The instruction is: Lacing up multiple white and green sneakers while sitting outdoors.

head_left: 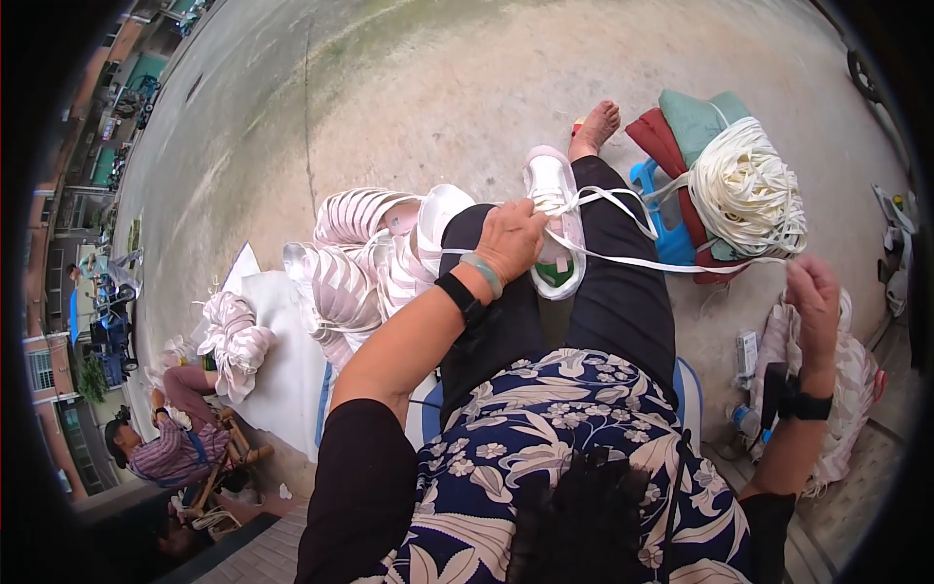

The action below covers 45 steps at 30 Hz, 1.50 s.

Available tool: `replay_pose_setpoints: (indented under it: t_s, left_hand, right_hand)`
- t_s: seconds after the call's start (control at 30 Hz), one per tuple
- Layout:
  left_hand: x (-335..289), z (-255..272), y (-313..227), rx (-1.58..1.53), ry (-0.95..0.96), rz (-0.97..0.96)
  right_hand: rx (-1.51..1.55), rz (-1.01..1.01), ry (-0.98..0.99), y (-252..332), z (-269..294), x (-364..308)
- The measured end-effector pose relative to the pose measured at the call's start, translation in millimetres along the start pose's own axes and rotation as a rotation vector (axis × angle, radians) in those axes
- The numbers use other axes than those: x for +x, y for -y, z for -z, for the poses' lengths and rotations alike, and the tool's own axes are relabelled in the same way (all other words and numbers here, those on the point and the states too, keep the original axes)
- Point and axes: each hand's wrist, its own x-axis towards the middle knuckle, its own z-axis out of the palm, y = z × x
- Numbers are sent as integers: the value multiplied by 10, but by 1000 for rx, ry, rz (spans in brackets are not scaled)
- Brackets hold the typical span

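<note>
A white and pink shoe (551, 173) with a green patch inside lies between my thighs, its toe pointing away from me. My left hand (510, 241) is closed at the shoe's left side by the eyelets; what its fingertips pinch is too small to make out. From the eyelets a flat white shoelace (671, 266) stretches taut to the right. Its far end is in my right hand (813, 297), raised out to the side with the fingers closed. Another length of lace loops loosely over my right thigh.
A big bundle of white laces (747, 190) rests on red and green cloth over a blue stool (666, 219). Bundled pink and white striped shoe parts (341, 282) lie to my left by a white sheet (282, 316). Another person (180, 443) sits at far left.
</note>
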Motion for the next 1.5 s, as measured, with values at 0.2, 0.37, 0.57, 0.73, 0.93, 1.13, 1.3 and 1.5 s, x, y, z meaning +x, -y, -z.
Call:
replay_pose_setpoints:
  t_s: [0.2, 0.37, 0.57, 0.73, 0.93, 1.13, 1.3, 1.5]
  left_hand:
    - [-58, -29, -67, 347, 75, -115]
    - [-170, 51, -81, 320, 179, -70]
    - [-183, 116, -28, 239, 203, -86]
    - [-222, 133, 18, 236, 124, -136]
    - [-191, 13, -28, 312, 100, -109]
    - [-157, 1, -100, 173, 134, -55]
    - [-112, 42, -71, 146, 146, -83]
    - [98, 276, -30, -54, 100, -8]
  right_hand:
    - [-798, 530, 295, -367, -803, 149]
    - [-644, 841, 246, -295, -1594, 369]
    - [-776, 710, 437, -426, -2276, 574]
    - [-823, 540, 484, -448, -2373, 560]
    - [-754, 628, 295, -339, -2301, 882]
    - [-828, 866, 329, -173, -2328, 718]
    - [-745, 384, 371, -490, -2098, 843]
    - [-584, 342, 352, -485, -1930, 926]
